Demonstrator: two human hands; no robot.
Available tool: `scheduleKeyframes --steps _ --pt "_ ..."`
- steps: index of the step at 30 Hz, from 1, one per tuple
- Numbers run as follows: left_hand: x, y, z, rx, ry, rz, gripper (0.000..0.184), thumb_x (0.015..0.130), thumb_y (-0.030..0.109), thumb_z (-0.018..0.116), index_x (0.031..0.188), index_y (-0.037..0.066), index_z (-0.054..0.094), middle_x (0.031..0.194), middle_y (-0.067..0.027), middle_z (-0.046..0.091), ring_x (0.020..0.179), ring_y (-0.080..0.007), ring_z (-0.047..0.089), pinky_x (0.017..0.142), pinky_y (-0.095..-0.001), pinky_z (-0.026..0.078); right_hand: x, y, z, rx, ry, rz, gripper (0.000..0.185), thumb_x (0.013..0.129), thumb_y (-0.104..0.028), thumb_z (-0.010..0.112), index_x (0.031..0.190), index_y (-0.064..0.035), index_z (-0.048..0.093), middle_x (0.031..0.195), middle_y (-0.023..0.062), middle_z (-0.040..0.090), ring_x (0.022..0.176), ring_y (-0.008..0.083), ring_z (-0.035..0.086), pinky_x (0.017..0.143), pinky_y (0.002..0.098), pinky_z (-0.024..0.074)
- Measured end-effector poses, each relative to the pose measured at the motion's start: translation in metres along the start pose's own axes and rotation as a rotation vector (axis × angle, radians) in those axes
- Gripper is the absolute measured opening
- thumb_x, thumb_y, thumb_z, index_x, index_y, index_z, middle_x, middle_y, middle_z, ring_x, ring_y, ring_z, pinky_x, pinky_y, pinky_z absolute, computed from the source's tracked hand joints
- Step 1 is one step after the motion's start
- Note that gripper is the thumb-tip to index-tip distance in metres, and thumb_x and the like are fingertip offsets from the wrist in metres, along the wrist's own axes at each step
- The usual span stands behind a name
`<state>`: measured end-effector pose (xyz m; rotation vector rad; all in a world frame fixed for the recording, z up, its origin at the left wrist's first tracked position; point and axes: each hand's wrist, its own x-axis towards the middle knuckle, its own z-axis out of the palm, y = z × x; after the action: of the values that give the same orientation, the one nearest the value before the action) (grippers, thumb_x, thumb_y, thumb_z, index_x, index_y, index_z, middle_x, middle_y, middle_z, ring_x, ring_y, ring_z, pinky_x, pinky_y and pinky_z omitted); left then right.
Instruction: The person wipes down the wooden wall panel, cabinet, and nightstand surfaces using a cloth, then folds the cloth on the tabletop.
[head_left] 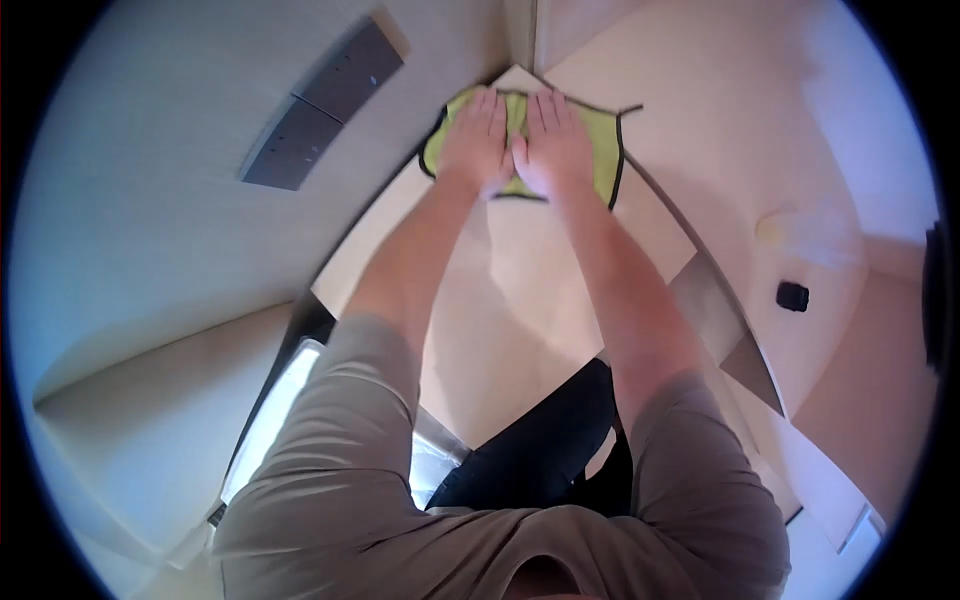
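A yellow-green cloth with black edging lies spread over the far corner of a pale, smooth surface. My left hand lies flat on the cloth's left half, fingers stretched out and pointing away from me. Beside it, my right hand presses flat on the middle of the cloth, its fingers also straight. The thumbs come close together between the two hands. Part of the cloth is hidden under my palms, and a thin black strip sticks out from its upper right corner.
Walls meet behind the corner. On the left wall is a dark switch-like panel in two sections. A small black object sits on the right wall. Grey squares show along the surface's right edge.
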<state>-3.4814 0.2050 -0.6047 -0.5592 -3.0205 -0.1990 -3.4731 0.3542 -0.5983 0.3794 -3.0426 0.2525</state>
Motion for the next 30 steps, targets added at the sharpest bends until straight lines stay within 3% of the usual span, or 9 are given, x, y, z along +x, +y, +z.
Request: scheduleKeyframes --steps 2,6,8,17,20,25,28,30 --pt "-0.033 0.011 -0.006 0.095 -0.077 -0.022 0.067 0.096 0.037 0.030 0.148 -0.005 0.026 0.158 -0.0201 0.021 0.148 -0.0326 0.016 0.121 -0.0419 0.012 -0.023 -0.013 -0.012 0.012 -0.056 0.016 0.068 0.095 -0.042 0.037 0.149 0.0000 0.031 0.158 0.0140 0.024 0.148 0.0285 0.017 0.120 0.0416 0.0128" --pt "-0.129 0.032 -0.035 -0.014 -0.141 -0.049 0.067 0.095 0.034 0.032 0.148 -0.007 0.025 0.158 -0.0212 0.020 0.148 -0.0334 0.014 0.121 -0.0433 0.010 -0.115 -0.051 -0.017 0.074 -0.106 -0.006 0.071 0.095 -0.045 0.037 0.150 0.0004 0.027 0.159 0.0148 0.022 0.148 0.0293 0.015 0.121 0.0428 0.0106" --pt "-0.181 0.046 -0.042 -0.065 -0.137 -0.059 0.065 0.095 0.029 0.035 0.146 -0.010 0.025 0.156 -0.0258 0.020 0.147 -0.0377 0.015 0.120 -0.0463 0.012 -0.160 -0.071 -0.022 0.112 -0.131 -0.026 0.072 0.095 -0.045 0.037 0.150 0.0008 0.027 0.159 0.0147 0.021 0.149 0.0291 0.014 0.121 0.0431 0.0091" --pt "-0.324 0.093 -0.043 -0.031 -0.231 -0.176 0.067 0.096 0.032 0.030 0.149 -0.008 0.020 0.159 -0.0236 0.013 0.149 -0.0354 0.007 0.121 -0.0462 0.005 -0.289 -0.117 -0.027 0.177 -0.158 -0.096 0.071 0.095 -0.043 0.040 0.150 0.0010 0.027 0.160 0.0146 0.020 0.149 0.0294 0.013 0.121 0.0434 0.0085" --pt "-0.334 0.095 -0.049 -0.095 -0.246 -0.207 0.068 0.096 0.033 0.029 0.149 -0.008 0.019 0.159 -0.0236 0.012 0.149 -0.0356 0.006 0.121 -0.0465 0.005 -0.301 -0.122 -0.026 0.171 -0.152 -0.096 0.070 0.094 -0.041 0.041 0.149 0.0013 0.028 0.159 0.0152 0.020 0.148 0.0307 0.015 0.121 0.0441 0.0098" --pt "-0.315 0.088 -0.055 -0.086 -0.315 -0.082 0.069 0.095 0.032 0.034 0.147 -0.012 0.021 0.158 -0.0266 0.014 0.148 -0.0391 0.007 0.120 -0.0485 0.007 -0.291 -0.116 -0.030 0.184 -0.217 -0.069 0.069 0.094 -0.038 0.041 0.150 0.0005 0.027 0.159 0.0154 0.021 0.148 0.0309 0.015 0.120 0.0450 0.0104" --pt "-0.283 0.080 -0.047 -0.041 -0.305 -0.115 0.069 0.097 0.034 0.030 0.149 -0.009 0.018 0.159 -0.0240 0.011 0.149 -0.0366 0.006 0.121 -0.0464 0.004 -0.247 -0.102 -0.034 0.117 -0.224 -0.147 0.069 0.094 -0.037 0.041 0.150 -0.0009 0.027 0.160 0.0128 0.019 0.148 0.0295 0.014 0.121 0.0432 0.0090" --pt "-0.242 0.067 -0.035 -0.057 -0.202 -0.121 0.068 0.097 0.033 0.032 0.146 -0.012 0.022 0.157 -0.0273 0.015 0.148 -0.0403 0.010 0.120 -0.0489 0.009 -0.197 -0.087 -0.024 0.100 -0.159 -0.102 0.069 0.093 -0.037 0.042 0.150 -0.0007 0.028 0.160 0.0135 0.020 0.148 0.0303 0.016 0.121 0.0434 0.0107"
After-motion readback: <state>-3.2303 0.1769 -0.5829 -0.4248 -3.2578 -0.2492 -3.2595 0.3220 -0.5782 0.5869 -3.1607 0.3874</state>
